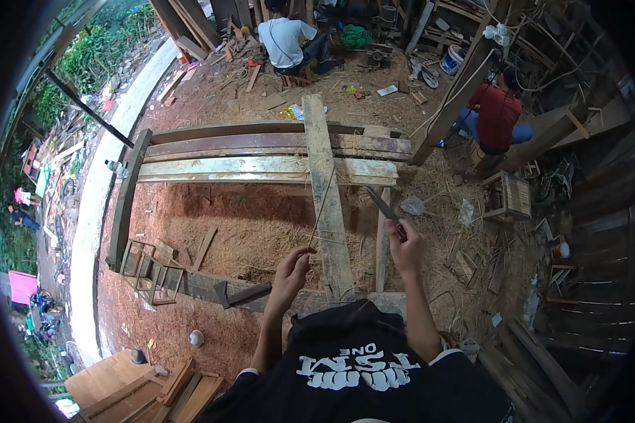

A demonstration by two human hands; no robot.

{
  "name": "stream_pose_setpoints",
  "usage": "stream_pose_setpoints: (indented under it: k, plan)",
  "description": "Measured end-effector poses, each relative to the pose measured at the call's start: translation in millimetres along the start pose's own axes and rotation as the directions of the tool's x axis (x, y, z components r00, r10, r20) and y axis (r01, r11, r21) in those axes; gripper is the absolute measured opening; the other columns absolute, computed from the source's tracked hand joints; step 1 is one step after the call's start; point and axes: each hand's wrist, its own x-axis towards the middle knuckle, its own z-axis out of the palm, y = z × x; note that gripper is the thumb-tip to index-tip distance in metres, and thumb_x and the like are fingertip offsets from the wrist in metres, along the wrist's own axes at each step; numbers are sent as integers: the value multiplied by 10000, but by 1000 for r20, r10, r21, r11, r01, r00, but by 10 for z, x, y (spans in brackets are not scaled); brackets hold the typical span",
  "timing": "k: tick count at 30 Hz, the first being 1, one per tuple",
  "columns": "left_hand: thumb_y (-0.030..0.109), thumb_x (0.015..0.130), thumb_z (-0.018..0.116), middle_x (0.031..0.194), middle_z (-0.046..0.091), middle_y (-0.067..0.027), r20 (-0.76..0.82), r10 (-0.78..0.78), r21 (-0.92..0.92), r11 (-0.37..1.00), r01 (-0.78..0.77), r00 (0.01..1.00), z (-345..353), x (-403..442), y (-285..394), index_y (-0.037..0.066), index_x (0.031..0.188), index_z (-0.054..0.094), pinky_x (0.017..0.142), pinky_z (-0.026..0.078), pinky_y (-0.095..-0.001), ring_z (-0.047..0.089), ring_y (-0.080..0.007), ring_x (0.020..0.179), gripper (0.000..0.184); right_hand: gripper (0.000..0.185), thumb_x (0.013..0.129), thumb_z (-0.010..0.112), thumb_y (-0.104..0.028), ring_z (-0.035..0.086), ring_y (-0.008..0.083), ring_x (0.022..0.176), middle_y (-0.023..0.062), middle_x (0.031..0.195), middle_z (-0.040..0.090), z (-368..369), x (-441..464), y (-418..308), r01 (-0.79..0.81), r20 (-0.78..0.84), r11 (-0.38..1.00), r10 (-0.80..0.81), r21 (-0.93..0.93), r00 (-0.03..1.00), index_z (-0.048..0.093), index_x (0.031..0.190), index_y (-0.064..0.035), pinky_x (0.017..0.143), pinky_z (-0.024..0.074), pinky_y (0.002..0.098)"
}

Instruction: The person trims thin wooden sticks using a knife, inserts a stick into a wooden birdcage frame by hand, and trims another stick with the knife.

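Note:
My left hand (290,275) is closed around the lower end of a thin wooden strip (322,206), which points up and away in front of a wide plank (324,183). A knife (383,204) is gripped in my right hand (406,252), its dark blade pointing forward and left. The blade and the strip are apart, on either side of the plank. Just left of my left hand, a dark, angled tool (241,293) lies on the near beam (208,283); its exact kind is unclear.
Long boards (261,167) lie across the far side of the wooden frame. Small wooden frames (150,273) rest at left. Two people sit working beyond, one in a white shirt (283,44), one in red (496,116). A wooden stool (508,197) stands at right; shavings cover the ground.

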Motion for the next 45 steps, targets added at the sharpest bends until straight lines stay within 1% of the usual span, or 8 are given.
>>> stream_pose_setpoints:
  k: [6, 18, 24, 29, 32, 38, 40, 45]
  plan:
    - [208, 1047, 477, 775, 509, 26, -9, 78, -69, 995, -79, 997, 83, -106, -12, 16, 1152, 573, 508, 329, -205, 409, -20, 604, 238, 529, 896, 627, -574, 483, 149, 459, 20, 507, 444, -106, -296, -160, 5, -44, 980, 4, 200, 999, 642, 744, -67, 460, 341, 319]
    - [169, 1041, 486, 809, 564, -11, 140, 196, -45, 981, -191, 971, 281, -565, -127, -13, 1101, 590, 569, 414, -216, 498, -53, 662, 219, 476, 866, 680, -538, 590, 236, 491, 59, 532, 548, -198, -1031, -736, 273, 325, 918, -362, 288, 874, 674, 770, -72, 477, 424, 343]
    - [62, 991, 520, 901, 622, -62, 120, 344, 212, 908, -362, 931, 240, -860, -193, -51, 1170, 583, 703, 469, -276, 554, -117, 801, 221, 481, 838, 719, -523, 539, 193, 477, 40, 548, 539, -160, -1090, -641, 531, 108, 768, -599, 357, 793, 660, 702, -65, 483, 397, 341]
    - [143, 1011, 528, 805, 561, 9, 25, 136, 77, 987, -138, 990, 166, -1118, -201, -13, 1091, 609, 630, 423, -238, 500, -65, 731, 193, 468, 823, 729, -542, 557, 161, 466, 36, 535, 560, -270, -917, -168, 437, 78, 894, -444, 99, 892, 698, 732, -84, 454, 396, 310]
    - [177, 1018, 529, 786, 530, 30, 78, 79, 34, 996, -82, 994, 79, -1217, -250, 12, 1061, 623, 573, 360, -199, 444, -29, 679, 194, 466, 894, 656, -527, 507, 125, 481, 14, 535, 525, -375, -849, 19, 81, -40, 993, -77, 90, 996, 673, 738, -88, 461, 348, 302]
    - [177, 1013, 535, 774, 540, 26, 40, 49, -151, 988, -43, 998, 41, -1156, -363, 12, 1074, 617, 524, 330, -201, 417, -16, 623, 194, 509, 903, 622, -561, 525, 120, 464, 10, 520, 525, -328, -1257, -250, 251, 46, 937, -269, 242, 962, 684, 756, -77, 446, 362, 312]
    - [170, 1003, 546, 768, 549, 27, 45, 74, -56, 996, -71, 996, 81, -1089, -473, 17, 1111, 612, 521, 336, -208, 433, -20, 626, 198, 428, 877, 680, -502, 590, 256, 499, 68, 539, 539, -253, -1483, -494, 318, 183, 900, -381, 299, 906, 670, 737, -98, 462, 409, 371]
    - [132, 971, 566, 753, 594, -25, 83, 142, 162, 975, -154, 986, 165, -1129, -461, -35, 1055, 643, 521, 355, -234, 489, -42, 645, 203, 454, 796, 751, -521, 601, 227, 508, 42, 528, 554, -250, -1433, -774, 435, 270, 856, -505, 281, 820, 672, 701, -84, 510, 436, 354]
